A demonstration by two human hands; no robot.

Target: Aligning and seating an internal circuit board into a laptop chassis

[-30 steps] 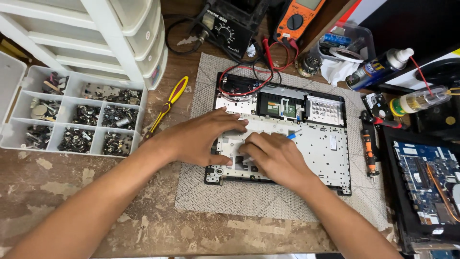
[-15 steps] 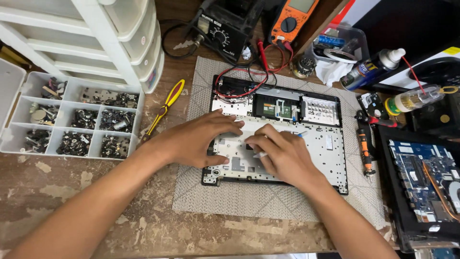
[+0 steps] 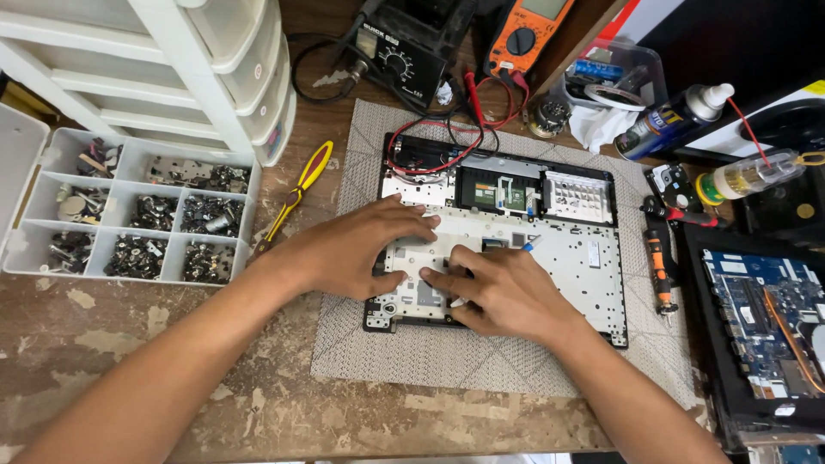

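Both forearms are entering from the bottom edge and converging on the laptop shell point(image 3: 567, 258), which is lying opened, inner side up, on the grey mat point(image 3: 481, 361) at the middle of the worn wooden bench point(image 3: 129, 361).

The right hand point(image 3: 507, 292) is lying palm down on the shell's lower-left metal plate, fingers extended and pressing flat, grasping nothing. The left hand point(image 3: 352, 249) is resting just beside it on the shell's left edge, fingers spread over the plate and thumb curled under; it is also pressing rather than clasping. The fingertips of the two hands are nearly touching.

At the left, a parts tray point(image 3: 129, 215) of small metal pieces is sitting below a white drawer unit point(image 3: 172, 60). Yellow cutters point(image 3: 296, 189) are lying between the tray and the mat. At the right, an orange screwdriver point(image 3: 657, 266) is lying just off the shell, near a blue circuit board point(image 3: 760, 318).

Farther back, red leads point(image 3: 430, 146) are trailing over the shell's top edge toward a black solder station point(image 3: 404, 43) and an orange multimeter point(image 3: 524, 34). A spray can point(image 3: 670, 125) is lying at the far right
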